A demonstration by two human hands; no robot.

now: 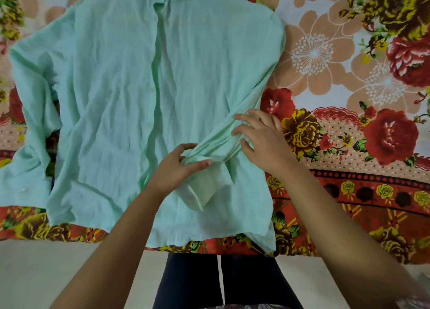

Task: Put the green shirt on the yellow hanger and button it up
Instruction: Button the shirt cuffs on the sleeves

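Note:
The pale green shirt [111, 94] lies spread flat over the bed, collar at the far end, hem hanging over the near edge. Its right sleeve [223, 136] is folded diagonally across the body, the cuff [204, 187] pointing toward me. My left hand [179, 169] pinches the bunched sleeve just above the cuff. My right hand [263, 141] rests on the sleeve farther up, fingers spread and pressing the cloth. No yellow hanger is in view.
A floral bedspread [349, 99] in red, yellow and peach covers the bed. Its near edge [302, 250] drops to a pale floor [46, 274]. My dark-trousered legs [221, 283] stand against the bed's edge.

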